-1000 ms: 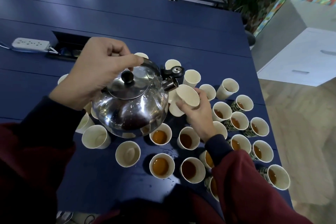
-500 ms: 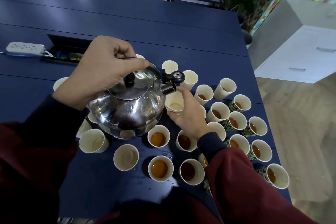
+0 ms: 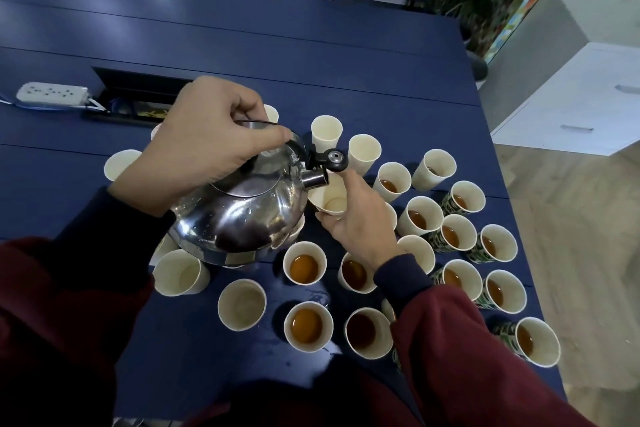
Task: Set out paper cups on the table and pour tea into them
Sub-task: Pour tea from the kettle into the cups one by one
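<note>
Working over the blue surface point(image 3: 311, 62), you have tipped the kettle point(image 3: 242, 218) lower, with your left hand point(image 3: 204, 146) clamped on its handle point(image 3: 258, 125). Your right hand point(image 3: 356, 218) grips the empty cup point(image 3: 327, 199), now upright under the spout point(image 3: 313, 178), midway between the near and far edges. Pouring looks imminent. Filled cups point(image 3: 304, 269) crowd close; avoid knocking them.

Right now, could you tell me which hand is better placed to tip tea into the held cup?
Left: the left hand grips the kettle handle, its spout at the cup the right hand holds.
</note>
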A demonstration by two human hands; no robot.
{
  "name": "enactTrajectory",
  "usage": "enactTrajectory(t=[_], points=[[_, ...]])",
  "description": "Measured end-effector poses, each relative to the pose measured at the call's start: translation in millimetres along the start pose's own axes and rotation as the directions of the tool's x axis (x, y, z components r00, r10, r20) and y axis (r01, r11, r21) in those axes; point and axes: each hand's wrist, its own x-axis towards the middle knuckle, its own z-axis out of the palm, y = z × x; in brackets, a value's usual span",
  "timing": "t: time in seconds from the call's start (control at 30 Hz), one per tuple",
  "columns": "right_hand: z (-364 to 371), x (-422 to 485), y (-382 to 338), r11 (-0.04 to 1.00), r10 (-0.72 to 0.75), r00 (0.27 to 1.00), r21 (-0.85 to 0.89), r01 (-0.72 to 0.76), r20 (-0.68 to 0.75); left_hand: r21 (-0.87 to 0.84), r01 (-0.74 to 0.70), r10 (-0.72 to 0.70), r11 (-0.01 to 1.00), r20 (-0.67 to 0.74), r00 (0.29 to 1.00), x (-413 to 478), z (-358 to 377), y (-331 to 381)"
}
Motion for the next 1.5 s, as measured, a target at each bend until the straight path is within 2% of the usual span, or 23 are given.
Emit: enactTrajectory(t=[0.13, 0.47, 0.87, 1.27, 1.5], points=[[-3.9, -2.5, -4.9, 1.000, -0.005, 1.000, 0.004, 0.005, -0.011, 0.127, -0.032, 0.034, 0.991, -0.012, 0.999, -0.6, 1.2, 7.6], [-5.7, -9.0, -11.4, 1.000, 0.012, 0.999, 0.023, -0.011, -0.036, 0.234, -0.107, 0.110, 0.966, -0.002, 0.994, -1.2, 13.5, 6.9], [-4.0, -13.3, -8.0, 0.997, 0.053, 0.998, 0.054, -0.051, -0.029, 0.271, -0.090, 0.092, 0.958, 0.005, 0.996, -1.1, 16.6, 8.9], [1.9, -14.4, -0.8, 0.991, 0.103, 0.994, 0.079, -0.106, 0.039, 0.290, -0.103, 0.102, 0.951, 0.020, 0.995, -1.4, 19.5, 6.4], [7.4, -16.4, 4.8, 0.990, 0.136, 0.988, 0.036, -0.139, 0.077, 0.250, -0.056, 0.062, 0.967, -0.016, 0.998, -5.8, 19.3, 4.7]])
